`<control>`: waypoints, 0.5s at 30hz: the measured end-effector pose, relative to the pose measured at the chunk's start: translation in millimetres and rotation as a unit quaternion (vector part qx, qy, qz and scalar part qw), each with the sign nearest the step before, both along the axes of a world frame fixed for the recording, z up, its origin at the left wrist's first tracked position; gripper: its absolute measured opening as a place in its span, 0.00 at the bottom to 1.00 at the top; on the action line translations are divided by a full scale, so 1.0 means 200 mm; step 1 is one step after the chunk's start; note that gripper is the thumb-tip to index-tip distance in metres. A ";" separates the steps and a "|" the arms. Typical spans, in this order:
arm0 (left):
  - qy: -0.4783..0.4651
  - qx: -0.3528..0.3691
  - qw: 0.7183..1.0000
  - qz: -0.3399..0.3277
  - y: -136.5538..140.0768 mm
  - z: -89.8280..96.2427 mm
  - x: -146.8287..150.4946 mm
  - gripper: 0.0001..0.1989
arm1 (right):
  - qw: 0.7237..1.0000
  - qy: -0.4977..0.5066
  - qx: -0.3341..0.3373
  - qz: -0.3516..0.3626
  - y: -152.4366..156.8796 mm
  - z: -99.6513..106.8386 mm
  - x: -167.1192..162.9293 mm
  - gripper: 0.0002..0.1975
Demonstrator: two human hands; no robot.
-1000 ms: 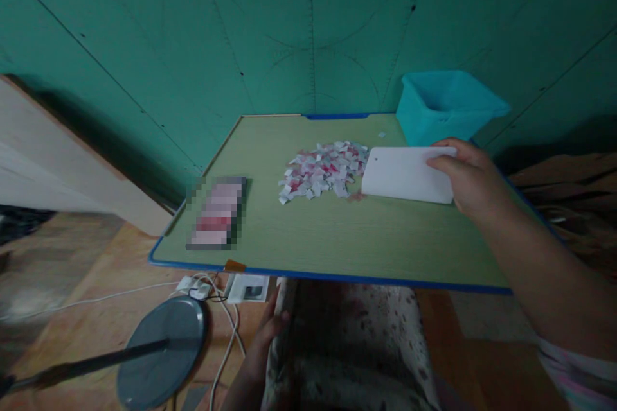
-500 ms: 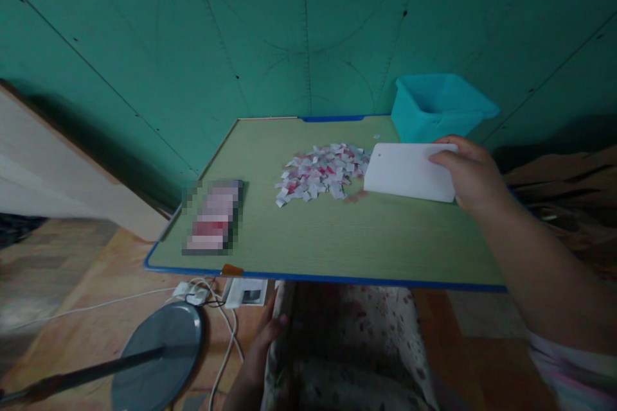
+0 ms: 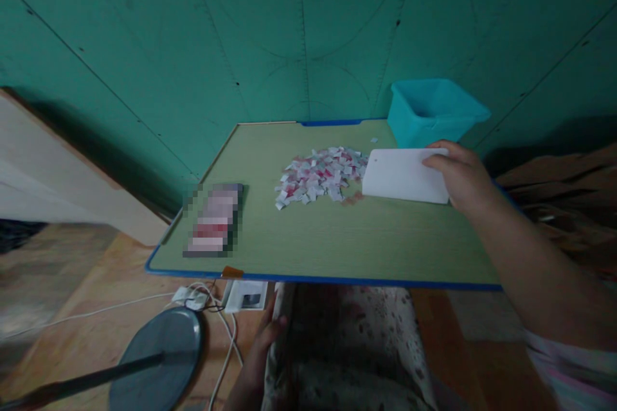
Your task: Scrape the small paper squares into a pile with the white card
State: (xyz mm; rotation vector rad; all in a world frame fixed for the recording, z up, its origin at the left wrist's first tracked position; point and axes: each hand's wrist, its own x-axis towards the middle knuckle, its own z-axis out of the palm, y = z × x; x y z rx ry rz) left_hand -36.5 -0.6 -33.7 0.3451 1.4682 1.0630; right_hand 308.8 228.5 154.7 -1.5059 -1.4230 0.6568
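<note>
My right hand (image 3: pixel 460 176) grips the right end of a white flat scraper (image 3: pixel 402 174) that stands on its edge on the green table (image 3: pixel 337 237). The scraper's left end touches a heap of small white and red paper bits (image 3: pixel 319 174). Below the table's front edge, my left hand (image 3: pixel 267 334) rests on the patterned cloth over my lap, fingers loosely curled and holding nothing.
A turquoise plastic bin (image 3: pixel 431 112) stands at the table's back right corner. A blurred flat dark item (image 3: pixel 214 219) lies at the front left. On the floor are a grey round lamp base (image 3: pixel 154 356), white cables and a power strip (image 3: pixel 245 295).
The scraper and my right hand stay at the heap's right side; only the view has shifted slightly. My left hand has not moved.
</note>
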 end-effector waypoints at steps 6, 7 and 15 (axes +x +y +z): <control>0.014 -0.006 1.000 -0.021 0.02 0.00 0.00 0.12 | 1.000 0.019 -0.018 0.014 -0.03 0.03 -0.03 0.11; 0.010 -0.011 1.000 -0.021 0.02 0.00 -0.01 0.12 | 0.999 0.028 -0.032 0.021 -0.04 0.04 -0.03 0.11; 0.012 -0.011 1.000 -0.016 0.01 0.04 -0.01 0.12 | 0.985 0.104 -0.113 0.074 -0.07 0.08 -0.08 0.12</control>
